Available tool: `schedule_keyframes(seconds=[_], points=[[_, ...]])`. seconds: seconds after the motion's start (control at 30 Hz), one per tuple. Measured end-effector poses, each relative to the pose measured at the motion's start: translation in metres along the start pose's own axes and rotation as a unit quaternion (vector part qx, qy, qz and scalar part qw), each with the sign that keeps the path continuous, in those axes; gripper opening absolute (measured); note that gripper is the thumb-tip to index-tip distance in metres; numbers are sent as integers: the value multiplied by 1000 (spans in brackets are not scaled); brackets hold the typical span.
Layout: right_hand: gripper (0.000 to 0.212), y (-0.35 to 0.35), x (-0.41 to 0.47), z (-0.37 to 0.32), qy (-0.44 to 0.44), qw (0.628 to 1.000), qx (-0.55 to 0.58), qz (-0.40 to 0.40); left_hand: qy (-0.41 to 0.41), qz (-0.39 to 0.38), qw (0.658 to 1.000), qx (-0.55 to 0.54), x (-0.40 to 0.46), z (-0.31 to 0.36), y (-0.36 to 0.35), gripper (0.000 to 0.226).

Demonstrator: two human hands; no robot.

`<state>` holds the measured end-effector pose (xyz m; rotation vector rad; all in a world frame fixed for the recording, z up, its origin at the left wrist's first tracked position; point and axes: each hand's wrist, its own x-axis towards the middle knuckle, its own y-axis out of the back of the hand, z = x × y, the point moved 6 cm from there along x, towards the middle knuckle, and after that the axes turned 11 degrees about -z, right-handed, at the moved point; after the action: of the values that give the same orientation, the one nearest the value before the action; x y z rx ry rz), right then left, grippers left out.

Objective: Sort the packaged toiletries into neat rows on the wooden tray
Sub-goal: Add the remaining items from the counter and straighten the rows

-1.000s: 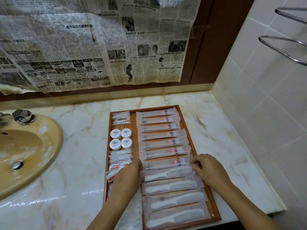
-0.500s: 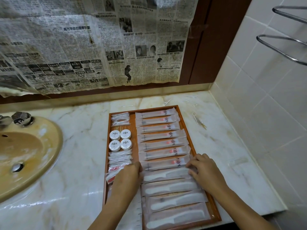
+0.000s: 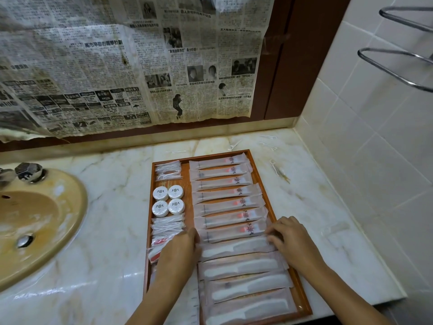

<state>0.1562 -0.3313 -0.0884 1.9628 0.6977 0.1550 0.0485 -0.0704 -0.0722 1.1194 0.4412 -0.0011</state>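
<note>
The wooden tray [image 3: 257, 161] lies on the marble counter. Its right column holds several toothbrush packets [image 3: 228, 204] in rows, with several comb packets [image 3: 243, 288] below them. Round white soaps [image 3: 168, 200] and small clear packets [image 3: 168, 170] fill the left column. My left hand [image 3: 179, 252] presses its fingertips against the left end of the top comb packet [image 3: 236, 247]. My right hand [image 3: 290, 238] has its fingers curled over that packet's right end.
A yellowed sink basin [image 3: 35, 221] with a faucet knob [image 3: 29, 171] sits at the left. Loose floss picks [image 3: 280, 171] lie on the counter right of the tray. The tiled wall and a metal towel rack [image 3: 396, 64] stand to the right.
My right hand has slid a little left, onto the right end of the top comb packet. My left hand has stayed at the packet's left end.
</note>
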Motion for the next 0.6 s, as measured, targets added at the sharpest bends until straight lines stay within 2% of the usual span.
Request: schedule_keyframes(seconds=[0.13,0.23,0.43,0.6], points=[[11,18,-6,21,-25,998,25,47,-15,4,1000,-19,6,12,5,10],[15,34,-14,41,-57,994,46,79,-55,11,998,-22,17,38,10,9],[25,56,-39,94,-187,970,79,133,-137,13,990,-11,53,122,14,10],[36,66,-58,127,-224,956,98,158,-182,-12,983,-5,79,192,-3,13]])
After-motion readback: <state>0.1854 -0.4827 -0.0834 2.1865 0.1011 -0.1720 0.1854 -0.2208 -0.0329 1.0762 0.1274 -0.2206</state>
